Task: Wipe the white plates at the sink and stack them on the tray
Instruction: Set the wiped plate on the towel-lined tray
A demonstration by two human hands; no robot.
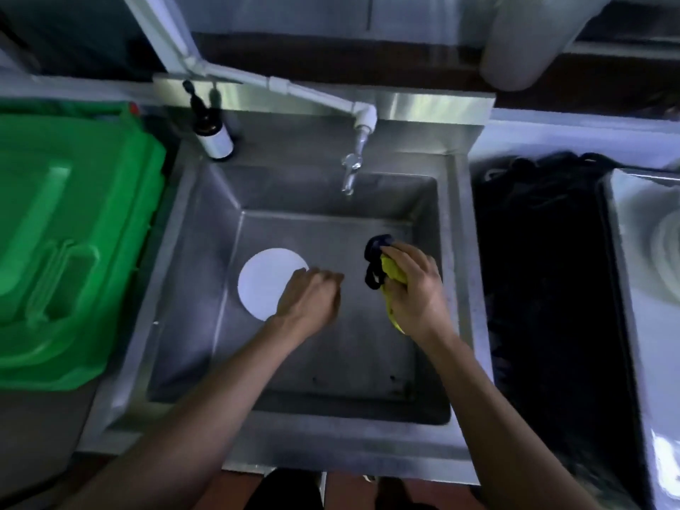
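Note:
One white plate lies flat on the bottom of the steel sink, at its left side. My left hand hovers just right of the plate with fingers loosely curled, covering the plate's right edge; whether it touches the plate I cannot tell. My right hand grips a yellow and dark blue cloth over the sink's right half. At the far right a steel tray shows white plates, partly cut off by the frame.
A faucet hangs over the back of the sink. A dark pump bottle stands on the back left rim. A green plastic bin fills the left side. A black crate sits between sink and tray.

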